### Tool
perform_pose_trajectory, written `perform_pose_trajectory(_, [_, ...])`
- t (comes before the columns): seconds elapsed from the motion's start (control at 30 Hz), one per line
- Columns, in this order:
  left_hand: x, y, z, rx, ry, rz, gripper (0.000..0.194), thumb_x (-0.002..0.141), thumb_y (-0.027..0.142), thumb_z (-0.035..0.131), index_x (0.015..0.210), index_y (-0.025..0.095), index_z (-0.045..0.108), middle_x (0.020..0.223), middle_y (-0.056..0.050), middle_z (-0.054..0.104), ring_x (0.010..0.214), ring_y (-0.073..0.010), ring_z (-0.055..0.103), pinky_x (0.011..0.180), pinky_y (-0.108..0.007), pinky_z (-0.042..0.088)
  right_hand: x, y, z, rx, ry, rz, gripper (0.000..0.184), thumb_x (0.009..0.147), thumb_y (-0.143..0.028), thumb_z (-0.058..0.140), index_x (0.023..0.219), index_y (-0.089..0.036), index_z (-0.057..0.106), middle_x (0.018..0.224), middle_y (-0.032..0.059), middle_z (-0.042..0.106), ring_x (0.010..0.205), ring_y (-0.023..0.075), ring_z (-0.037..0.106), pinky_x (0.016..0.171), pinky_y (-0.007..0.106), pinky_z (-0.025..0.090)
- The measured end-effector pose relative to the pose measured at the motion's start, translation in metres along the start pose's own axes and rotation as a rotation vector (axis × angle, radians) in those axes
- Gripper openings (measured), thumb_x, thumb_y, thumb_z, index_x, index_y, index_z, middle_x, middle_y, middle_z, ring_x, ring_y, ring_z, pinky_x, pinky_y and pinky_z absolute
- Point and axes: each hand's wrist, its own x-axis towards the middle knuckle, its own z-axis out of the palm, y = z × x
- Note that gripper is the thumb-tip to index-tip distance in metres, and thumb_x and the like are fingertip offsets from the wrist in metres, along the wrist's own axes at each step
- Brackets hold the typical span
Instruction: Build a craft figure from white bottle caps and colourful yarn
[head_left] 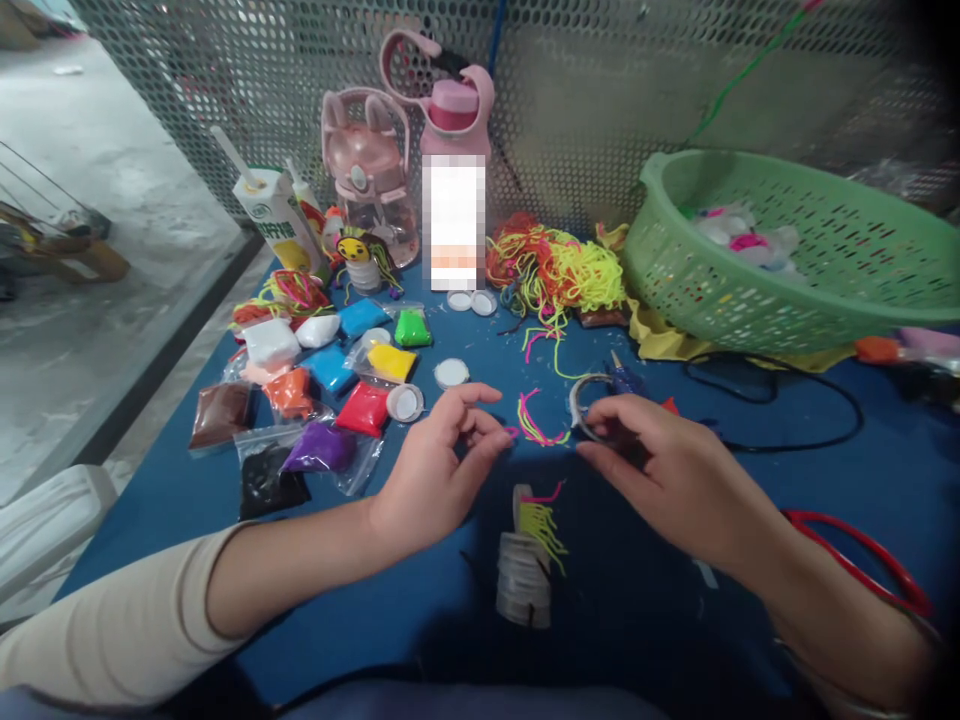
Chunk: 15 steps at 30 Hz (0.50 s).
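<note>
My left hand (442,460) pinches a short pink piece of yarn between thumb and finger. Just right of those fingertips, several cut strands of pink and yellow yarn (534,425) lie on the blue table. My right hand (652,460) has its thumb and fingers apart, close to a greyish ring (576,405) that its fingers partly cover. Behind that hand shows the pointed tip of a dark blue tool (621,375), mostly hidden. Between my forearms stands a small clear ridged bottle (523,580), its lid tipped up and a yellow and pink yarn fringe beside it.
Bags of coloured clay (319,450) spread over the left side, with white caps (451,373) nearby. Behind are a yarn pile (562,265), a yellow-faced doll (361,262), a drink carton (274,215) and pink bottles (367,150). A green basket (750,280) and red-handled scissors (862,550) are right.
</note>
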Motion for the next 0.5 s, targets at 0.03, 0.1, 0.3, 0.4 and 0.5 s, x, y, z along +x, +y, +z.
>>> perform_pose_trajectory(0.03, [-0.003,0.003,0.001,0.013,-0.034,0.038,0.028,0.09,0.021,0.054,0.117,0.021,0.046,0.079,0.001,0.064,0.073,-0.0115,0.061,0.071,-0.025,0.046,0.001,-0.01,-0.002,0.128,0.022,-0.041,0.025,0.089,-0.033,0.056,0.112,-0.023,0.055,0.107,0.0069,0.068,0.092,0.0214,0.065,0.074,0.032,0.05])
perform_pose_trajectory(0.1, [-0.007,0.01,0.004,0.024,-0.076,0.124,0.03,0.09,0.019,0.055,0.118,0.023,0.046,0.086,0.001,0.066,0.076,-0.0109,0.064,0.073,-0.024,0.048,0.002,-0.027,-0.004,0.332,-0.016,-0.143,0.044,0.089,-0.034,0.059,0.13,-0.024,0.047,0.126,0.0077,0.063,0.111,0.022,0.06,0.091,0.035,0.049])
perform_pose_trajectory(0.3, [-0.009,0.025,0.0,0.083,-0.041,0.196,0.037,0.085,0.015,0.062,0.117,0.025,0.045,0.082,0.003,0.07,0.076,-0.0116,0.068,0.075,-0.025,0.051,0.008,-0.036,-0.003,0.632,-0.22,-0.044,0.021,0.089,-0.031,0.061,0.108,-0.026,0.067,0.091,-0.0004,0.076,0.079,0.0161,0.071,0.07,0.026,0.055])
perform_pose_trajectory(0.4, [-0.008,0.024,0.001,0.093,-0.042,0.181,0.04,0.084,0.015,0.064,0.117,0.025,0.045,0.082,0.003,0.071,0.076,-0.0118,0.068,0.074,-0.025,0.051,0.005,-0.029,-0.003,0.633,-0.175,0.0,0.015,0.087,-0.034,0.063,0.096,-0.025,0.073,0.082,-0.0014,0.076,0.072,0.0156,0.071,0.066,0.025,0.054])
perform_pose_trajectory(0.5, [-0.01,0.018,0.006,0.081,-0.077,0.166,0.041,0.084,0.014,0.064,0.119,0.027,0.045,0.087,0.003,0.071,0.08,-0.0113,0.069,0.076,-0.024,0.052,0.0,-0.024,0.0,0.552,-0.117,-0.01,0.01,0.086,-0.03,0.064,0.087,-0.026,0.073,0.077,-0.0031,0.075,0.067,0.014,0.068,0.062,0.024,0.051])
